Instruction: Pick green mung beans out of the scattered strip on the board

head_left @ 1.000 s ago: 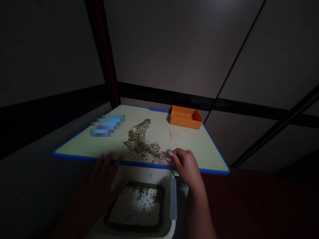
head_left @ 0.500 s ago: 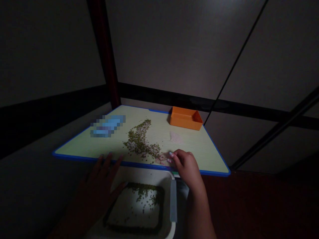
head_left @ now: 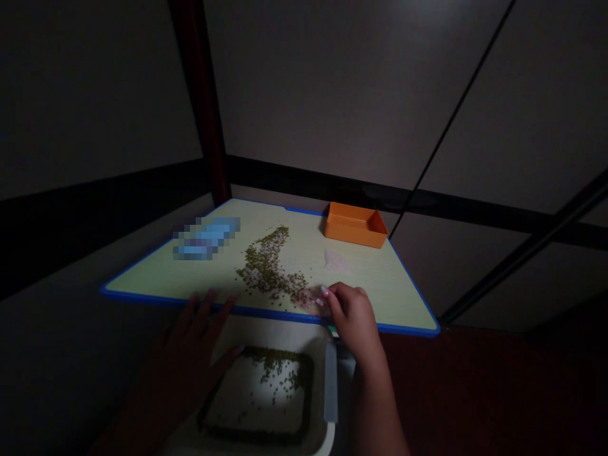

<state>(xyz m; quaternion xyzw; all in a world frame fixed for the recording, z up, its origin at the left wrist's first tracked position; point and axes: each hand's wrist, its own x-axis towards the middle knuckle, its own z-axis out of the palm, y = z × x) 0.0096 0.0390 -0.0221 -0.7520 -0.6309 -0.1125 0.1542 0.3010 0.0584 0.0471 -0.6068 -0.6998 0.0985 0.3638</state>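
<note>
Holding the right hand [head_left: 354, 323] fingertips together at the green beans [head_left: 270, 269] on a blue-edged board [head_left: 142, 278]; left hand [head_left: 187, 354] spread open above a white tray [head_left: 280, 332].

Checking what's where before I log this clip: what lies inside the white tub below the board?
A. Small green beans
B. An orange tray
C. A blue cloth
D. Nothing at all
A. Small green beans lie in the white tub below the blue-edged board, banked along the tub's sides around a paler middle.
</note>
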